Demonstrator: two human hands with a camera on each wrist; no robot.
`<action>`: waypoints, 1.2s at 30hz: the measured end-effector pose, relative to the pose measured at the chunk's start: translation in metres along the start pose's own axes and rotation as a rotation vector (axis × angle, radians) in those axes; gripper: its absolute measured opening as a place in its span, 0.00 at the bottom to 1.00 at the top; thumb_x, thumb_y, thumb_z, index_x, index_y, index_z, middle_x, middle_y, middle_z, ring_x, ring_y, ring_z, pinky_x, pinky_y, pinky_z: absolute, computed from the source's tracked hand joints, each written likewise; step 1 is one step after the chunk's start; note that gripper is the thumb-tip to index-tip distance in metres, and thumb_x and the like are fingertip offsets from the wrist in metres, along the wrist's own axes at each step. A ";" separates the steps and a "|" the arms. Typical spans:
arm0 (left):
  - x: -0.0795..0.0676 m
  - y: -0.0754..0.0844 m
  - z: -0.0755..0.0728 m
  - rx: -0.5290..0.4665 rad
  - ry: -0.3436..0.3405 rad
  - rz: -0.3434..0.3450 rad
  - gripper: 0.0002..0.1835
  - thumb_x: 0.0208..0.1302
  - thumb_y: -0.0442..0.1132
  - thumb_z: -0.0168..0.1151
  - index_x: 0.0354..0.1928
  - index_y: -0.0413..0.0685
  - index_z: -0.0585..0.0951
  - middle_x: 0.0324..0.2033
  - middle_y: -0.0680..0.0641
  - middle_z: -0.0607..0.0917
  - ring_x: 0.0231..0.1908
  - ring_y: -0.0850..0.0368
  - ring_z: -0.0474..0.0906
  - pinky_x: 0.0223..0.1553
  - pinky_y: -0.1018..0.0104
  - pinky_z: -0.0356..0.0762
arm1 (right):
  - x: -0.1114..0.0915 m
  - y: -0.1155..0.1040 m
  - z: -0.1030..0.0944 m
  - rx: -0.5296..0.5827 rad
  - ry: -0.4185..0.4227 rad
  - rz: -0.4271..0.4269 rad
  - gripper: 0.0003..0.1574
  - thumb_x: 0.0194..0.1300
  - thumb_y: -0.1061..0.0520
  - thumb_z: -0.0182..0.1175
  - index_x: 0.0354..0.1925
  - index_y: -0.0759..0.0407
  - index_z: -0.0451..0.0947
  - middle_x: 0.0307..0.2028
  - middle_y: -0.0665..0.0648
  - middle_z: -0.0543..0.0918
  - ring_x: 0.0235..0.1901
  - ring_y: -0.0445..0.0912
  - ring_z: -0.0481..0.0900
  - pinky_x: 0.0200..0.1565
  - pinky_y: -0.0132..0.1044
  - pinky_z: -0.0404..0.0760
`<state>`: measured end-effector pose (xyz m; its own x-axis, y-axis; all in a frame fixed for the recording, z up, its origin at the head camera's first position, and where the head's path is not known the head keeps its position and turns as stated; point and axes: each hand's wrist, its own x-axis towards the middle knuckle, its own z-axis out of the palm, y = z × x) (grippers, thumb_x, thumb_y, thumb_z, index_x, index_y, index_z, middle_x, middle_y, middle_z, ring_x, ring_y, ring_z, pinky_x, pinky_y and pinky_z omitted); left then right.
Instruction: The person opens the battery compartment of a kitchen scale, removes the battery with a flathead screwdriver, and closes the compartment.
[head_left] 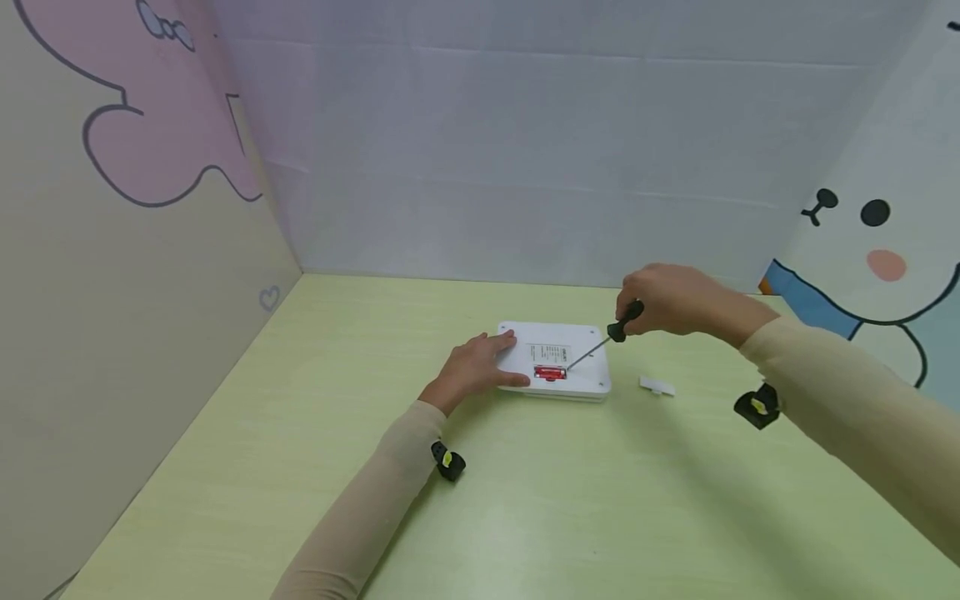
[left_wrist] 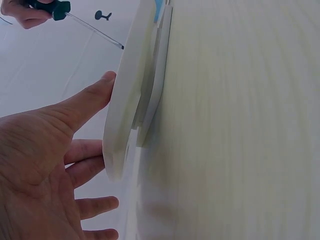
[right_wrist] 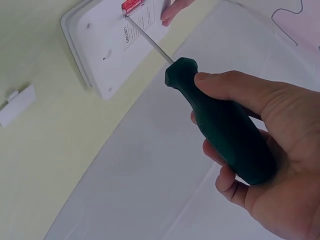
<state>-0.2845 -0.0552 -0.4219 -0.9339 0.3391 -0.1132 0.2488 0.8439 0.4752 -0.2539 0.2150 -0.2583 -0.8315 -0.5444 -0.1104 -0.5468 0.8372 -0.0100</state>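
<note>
Item: one white device [head_left: 585,379], lying on the tabletop [head_left: 562,500] with its slot side up, a printed label [head_left: 550,353] above the slot. Item: red battery [head_left: 551,373], seated in that slot; whether one or more, you cannot tell. Item: screwdriver, dark green handle [right_wrist: 225,120], slim metal shaft, slanting down to the slot's right end; whether the tip bears on the battery or on the slot wall is too small to tell. Item: small white cover [head_left: 657,386], loose on the tabletop, just right of the device and apart from it. Your left hand [head_left: 474,367]: fingers spread wide and fairly straight, thumb and forefinger braced at the device's left end, no tight grip. Your right hand [head_left: 667,296]: fingers wrapped round the handle, thumb laid along it. Hazards, as judged: a hard push at this slant could skid the tip across the casing or toward your left thumb; prying against the battery could scratch its wrapper, bend a contact or flick it out suddenly; with only the left end braced, sideways force at the slot could swing the device round on the tabletop.
</note>
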 end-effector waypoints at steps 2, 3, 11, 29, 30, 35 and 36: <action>0.000 0.000 0.000 0.001 0.001 0.004 0.48 0.52 0.64 0.70 0.74 0.62 0.62 0.73 0.57 0.63 0.75 0.46 0.52 0.71 0.43 0.52 | 0.002 -0.003 -0.001 -0.022 -0.009 -0.007 0.02 0.58 0.55 0.69 0.32 0.51 0.87 0.31 0.49 0.79 0.31 0.45 0.73 0.32 0.42 0.73; 0.000 0.000 0.000 0.002 0.003 0.006 0.48 0.52 0.64 0.70 0.74 0.61 0.63 0.73 0.57 0.63 0.75 0.46 0.52 0.71 0.43 0.52 | 0.003 -0.004 -0.002 -0.034 -0.010 -0.012 0.02 0.58 0.55 0.69 0.32 0.51 0.87 0.31 0.50 0.80 0.31 0.45 0.74 0.33 0.42 0.73; -0.001 0.000 0.001 -0.005 0.008 0.010 0.48 0.52 0.63 0.71 0.74 0.61 0.63 0.73 0.56 0.64 0.75 0.46 0.52 0.71 0.42 0.52 | 0.014 -0.012 -0.008 -0.069 -0.029 -0.022 0.03 0.56 0.56 0.70 0.32 0.52 0.87 0.34 0.50 0.83 0.37 0.47 0.78 0.37 0.45 0.78; 0.000 0.001 0.002 0.003 0.017 0.006 0.48 0.51 0.64 0.71 0.74 0.62 0.63 0.73 0.56 0.64 0.75 0.46 0.53 0.71 0.43 0.53 | 0.024 -0.028 -0.010 -0.137 -0.062 -0.043 0.05 0.54 0.59 0.70 0.25 0.51 0.84 0.25 0.47 0.82 0.29 0.45 0.76 0.32 0.42 0.76; 0.000 0.001 0.002 0.002 0.017 0.004 0.48 0.51 0.63 0.71 0.74 0.62 0.63 0.73 0.56 0.64 0.75 0.46 0.53 0.71 0.43 0.53 | 0.025 -0.029 -0.010 -0.144 -0.058 -0.050 0.06 0.54 0.60 0.70 0.24 0.51 0.83 0.24 0.47 0.81 0.28 0.45 0.75 0.31 0.41 0.76; 0.000 0.002 0.002 0.006 0.018 -0.005 0.49 0.51 0.63 0.72 0.74 0.62 0.63 0.73 0.57 0.63 0.75 0.46 0.52 0.72 0.44 0.52 | 0.028 -0.034 -0.010 -0.171 -0.031 -0.067 0.09 0.52 0.59 0.72 0.21 0.51 0.82 0.21 0.47 0.80 0.28 0.46 0.74 0.31 0.40 0.75; 0.001 0.002 0.002 0.008 0.018 -0.006 0.49 0.51 0.63 0.72 0.74 0.62 0.63 0.73 0.57 0.63 0.75 0.46 0.52 0.72 0.44 0.52 | 0.029 -0.033 -0.010 -0.175 -0.030 -0.067 0.08 0.52 0.59 0.72 0.22 0.51 0.83 0.22 0.47 0.80 0.28 0.46 0.74 0.32 0.41 0.75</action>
<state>-0.2841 -0.0527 -0.4224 -0.9397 0.3270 -0.1003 0.2456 0.8491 0.4677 -0.2604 0.1709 -0.2510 -0.7908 -0.5947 -0.1449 -0.6117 0.7758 0.1546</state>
